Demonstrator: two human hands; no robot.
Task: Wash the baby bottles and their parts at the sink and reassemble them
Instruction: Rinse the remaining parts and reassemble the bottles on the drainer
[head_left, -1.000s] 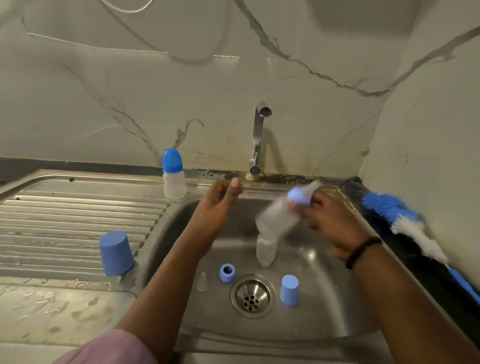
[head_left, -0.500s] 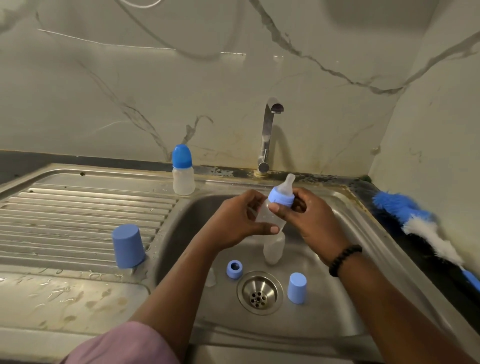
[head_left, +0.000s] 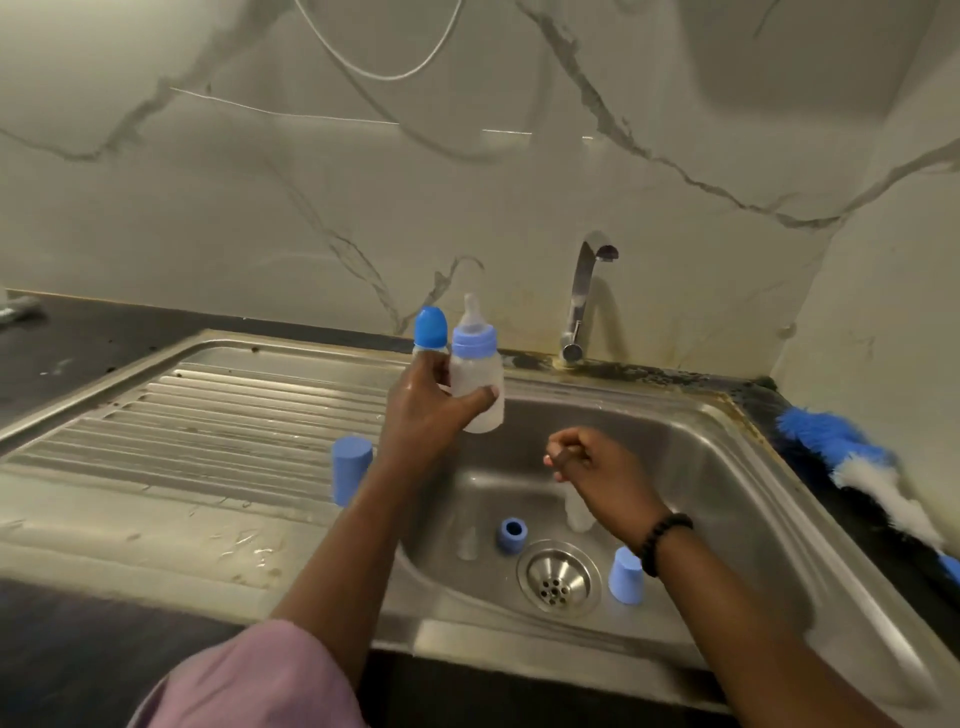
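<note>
Left hand (head_left: 423, 415) is clamped round an upright bottle (head_left: 477, 387), held over the sink's (head_left: 727, 467) back-left corner. The bottle has a blue ring and a clear nipple on top; the body looks cloudy, contents not resolvable. Thumb lies across the front of the body; the other fingers are hidden behind it.

Capped bottle (head_left: 430, 328) stands on the rim directly behind the left hand. Only its blue cap and a sliver of body show; the rest is hidden by the hand.

Right hand (head_left: 597, 467) hangs over the basin, fingers curled loosely inward, well apart from the left. Whether it holds anything: cannot tell; the fingertips overlap and the palm side faces away.

In the basin: a clear bottle body (head_left: 577, 517), upright, upper half hidden behind the right hand; a blue ring (head_left: 512, 533) just left of the drain (head_left: 558, 579); a small clear nipple (head_left: 467, 544) left of the ring, faint against the steel; a blue cap (head_left: 626, 575) right of the drain, its upper edge partly cut by the right wrist.

Larger blue cap (head_left: 351, 469) stands on the drainboard (head_left: 208, 426) edge, its right side covered by the left forearm.

Brush (head_left: 852, 462), blue and white, lies on the right counter, its handle running out of the picture. Tap (head_left: 582, 296) at the back; no water visible.
</note>
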